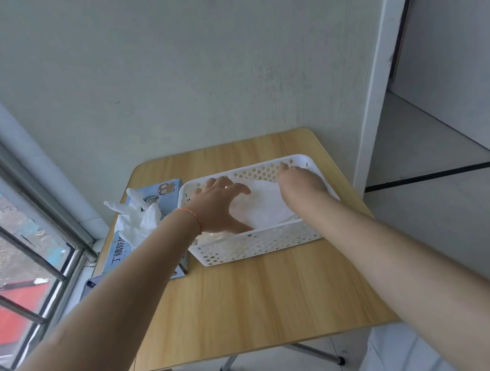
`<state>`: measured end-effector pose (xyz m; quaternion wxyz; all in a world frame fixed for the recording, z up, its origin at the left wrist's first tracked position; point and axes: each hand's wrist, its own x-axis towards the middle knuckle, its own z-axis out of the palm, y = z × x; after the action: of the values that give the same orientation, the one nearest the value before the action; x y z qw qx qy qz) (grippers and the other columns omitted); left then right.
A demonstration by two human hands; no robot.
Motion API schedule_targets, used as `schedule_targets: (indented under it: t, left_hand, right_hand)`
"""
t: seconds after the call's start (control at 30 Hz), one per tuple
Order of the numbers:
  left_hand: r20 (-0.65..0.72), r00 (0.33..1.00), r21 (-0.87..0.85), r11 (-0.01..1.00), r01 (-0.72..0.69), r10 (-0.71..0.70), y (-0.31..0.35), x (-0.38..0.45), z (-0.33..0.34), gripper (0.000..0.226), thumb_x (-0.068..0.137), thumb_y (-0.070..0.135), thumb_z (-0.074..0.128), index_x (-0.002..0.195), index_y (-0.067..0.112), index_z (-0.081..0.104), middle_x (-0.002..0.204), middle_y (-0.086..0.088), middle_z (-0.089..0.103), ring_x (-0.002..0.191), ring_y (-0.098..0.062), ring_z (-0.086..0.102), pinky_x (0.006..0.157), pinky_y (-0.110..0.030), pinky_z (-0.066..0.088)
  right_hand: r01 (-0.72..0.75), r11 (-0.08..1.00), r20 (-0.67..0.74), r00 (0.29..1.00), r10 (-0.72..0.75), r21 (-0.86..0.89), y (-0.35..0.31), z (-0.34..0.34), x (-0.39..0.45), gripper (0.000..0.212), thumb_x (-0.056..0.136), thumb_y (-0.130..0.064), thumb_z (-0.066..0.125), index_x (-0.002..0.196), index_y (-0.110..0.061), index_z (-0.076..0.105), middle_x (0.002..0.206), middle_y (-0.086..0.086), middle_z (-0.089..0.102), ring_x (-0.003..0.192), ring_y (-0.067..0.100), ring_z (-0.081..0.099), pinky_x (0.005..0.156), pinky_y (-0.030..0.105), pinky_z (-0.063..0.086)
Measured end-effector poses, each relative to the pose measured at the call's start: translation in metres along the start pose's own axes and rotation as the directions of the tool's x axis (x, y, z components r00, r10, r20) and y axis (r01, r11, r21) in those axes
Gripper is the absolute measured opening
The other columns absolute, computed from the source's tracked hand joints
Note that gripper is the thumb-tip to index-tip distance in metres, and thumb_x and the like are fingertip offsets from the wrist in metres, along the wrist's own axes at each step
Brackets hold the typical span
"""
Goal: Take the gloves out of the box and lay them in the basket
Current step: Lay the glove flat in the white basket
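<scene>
Item: white perforated plastic basket (257, 242), centre of the frame, on a small wood-grain folding table (253, 302). Long axis runs left to right across the picture.

Contents: white gloves (267, 210) lying flat on the basket floor, between the two hands. Which way cuffs or fingers point cannot be told; the sheet looks widest left to right, along the basket.

Left hand (220, 205): inside the basket at its left end, fingers spread and fairly straight, palm down on the gloves, thumb towards the near wall. It appears to press, not pinch.

Right hand (301, 182): at the basket's far right, over the gloves' right edge. Its fingers are turned away, near the far wall; whether they pinch the glove or lie flat cannot be told.

Item: blue glove box (149, 229), left of centre, touching or just beside the basket's left wall, long axis running near to far. More white gloves (136, 218) bulge out of its top opening.

Judgement: the next glove lies left of both hands, and the left hand is nearer.
</scene>
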<state>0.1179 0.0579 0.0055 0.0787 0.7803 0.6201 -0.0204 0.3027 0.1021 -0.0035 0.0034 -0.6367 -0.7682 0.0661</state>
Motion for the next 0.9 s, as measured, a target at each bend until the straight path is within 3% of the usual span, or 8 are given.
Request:
schedule_targets:
  t: [0.17,0.33,0.4,0.47,0.57,0.73,0.83,0.9]
  left_hand:
    - [0.161,0.983,0.091,0.993,0.074,-0.088,-0.011,-0.009,-0.014,0.1,0.07,0.061,0.077,0.151,0.041,0.021,0.152,-0.004,0.029,0.143,-0.029,0.02,0.115,-0.052,0.026]
    - [-0.001,0.995,-0.173,0.98,0.094,-0.096,-0.006,-0.006,-0.036,0.065,0.076,0.06,0.072,0.132,0.033,0.055,0.125,-0.001,0.047,0.123,-0.024,0.048,0.102,-0.036,0.04]
    - [0.024,0.99,-0.142,0.979,0.143,-0.141,0.001,-0.002,-0.032,0.061,0.079,0.058,0.072,0.13,0.029,0.056,0.123,-0.001,0.054,0.109,-0.02,0.054,0.091,-0.031,0.044]
    - [0.195,0.962,-0.064,0.976,0.207,-0.191,0.005,0.001,-0.023,0.074,0.076,0.06,0.072,0.138,0.03,0.044,0.112,-0.003,0.062,0.087,-0.018,0.058,0.077,-0.029,0.048]
    - [0.362,0.905,-0.114,0.953,0.28,-0.223,0.006,0.0,-0.006,0.073,0.083,0.048,0.069,0.143,0.033,0.03,0.089,-0.003,0.056,0.059,-0.016,0.05,0.055,-0.024,0.046]
    - [0.284,0.939,-0.114,0.966,0.232,-0.192,-0.001,-0.001,0.013,0.073,0.087,0.049,0.066,0.146,0.034,0.026,0.127,-0.007,0.054,0.102,-0.024,0.059,0.088,-0.036,0.052]
    - [0.322,0.932,-0.286,0.922,0.263,-0.166,-0.008,-0.007,-0.003,0.069,0.083,0.052,0.07,0.139,0.036,0.034,0.106,-0.002,0.058,0.07,-0.017,0.066,0.067,-0.027,0.057]
    - [0.208,0.964,-0.399,0.886,0.236,-0.163,-0.017,-0.014,-0.018,0.056,0.082,0.05,0.072,0.13,0.033,0.048,0.1,-0.003,0.064,0.063,-0.018,0.07,0.061,-0.031,0.06]
  right_hand:
    - [0.01,0.999,0.086,0.996,-0.005,-0.053,0.0,-0.003,0.0,0.076,0.085,0.004,0.055,0.151,-0.007,0.018,0.14,0.016,0.045,0.119,0.033,0.054,0.081,0.038,0.048]
    - [0.058,0.969,-0.138,0.986,-0.093,-0.241,-0.004,-0.009,-0.007,0.049,0.089,0.0,0.054,0.135,-0.003,0.039,0.131,0.017,0.047,0.117,0.03,0.052,0.086,0.034,0.047]
    - [0.092,0.962,-0.214,0.965,-0.149,-0.256,-0.007,-0.013,-0.008,0.041,0.089,0.001,0.052,0.129,-0.004,0.045,0.128,0.016,0.048,0.114,0.029,0.052,0.085,0.034,0.046]
    - [0.13,0.989,-0.143,0.98,-0.14,-0.077,-0.011,-0.015,-0.011,0.042,0.094,-0.009,0.05,0.135,-0.004,0.041,0.133,0.017,0.047,0.113,0.031,0.053,0.077,0.035,0.044]
    - [0.078,0.996,0.129,0.988,-0.084,0.045,-0.009,-0.007,-0.012,0.083,0.09,-0.056,0.054,0.152,-0.014,0.019,0.154,0.016,0.027,0.125,0.033,0.049,0.082,0.036,0.045]
    - [0.014,1.0,0.252,0.967,-0.016,0.011,-0.002,0.001,-0.007,0.107,0.077,-0.071,0.061,0.155,-0.017,0.012,0.158,0.012,0.019,0.13,0.032,0.045,0.091,0.038,0.046]
    - [0.052,0.998,0.148,0.988,-0.049,-0.019,-0.017,-0.012,-0.005,0.093,0.083,-0.069,0.055,0.151,-0.014,0.023,0.154,0.012,0.031,0.124,0.03,0.051,0.082,0.035,0.047]
    - [0.126,0.991,-0.013,0.992,-0.125,0.037,-0.032,-0.022,-0.003,0.064,0.092,-0.055,0.051,0.136,-0.01,0.042,0.135,0.011,0.051,0.11,0.029,0.057,0.068,0.033,0.043]
